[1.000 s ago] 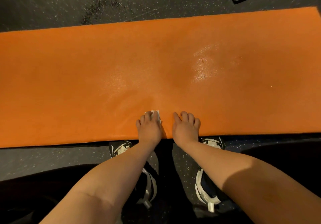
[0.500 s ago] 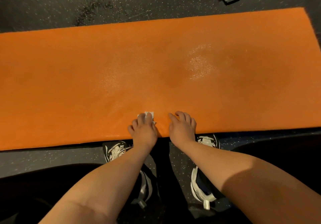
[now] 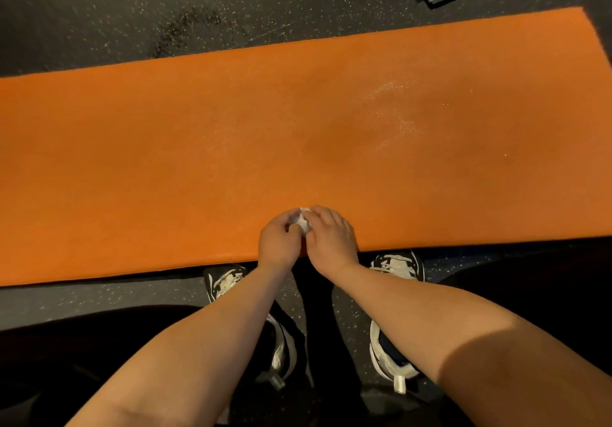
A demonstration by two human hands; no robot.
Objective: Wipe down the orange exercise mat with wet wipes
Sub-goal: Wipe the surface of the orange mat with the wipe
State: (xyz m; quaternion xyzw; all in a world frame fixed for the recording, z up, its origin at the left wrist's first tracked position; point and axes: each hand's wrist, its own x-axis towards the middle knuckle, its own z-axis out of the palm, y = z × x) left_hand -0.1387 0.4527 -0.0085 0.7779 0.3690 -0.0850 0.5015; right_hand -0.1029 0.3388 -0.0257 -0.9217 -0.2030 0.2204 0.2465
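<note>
Hands, left (image 3: 280, 242) and right (image 3: 332, 239), both pinch the bunched wet wipe (image 3: 303, 221) over the near edge of the orange mat (image 3: 198, 148), whose long axis runs left-right ahead.

Orange exercise mat (image 3: 198, 148) is unrolled flat on the floor (image 3: 99, 12), with a few shiny wet-looking patches toward its right end. The white wet wipe (image 3: 303, 223) is scrunched into a little wad, pinched between the left hand (image 3: 278, 244) and right hand (image 3: 331, 237) just over the mat's near edge.

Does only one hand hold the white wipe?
No, the left hand and right hand both grip the crumpled white wet wipe.
</note>
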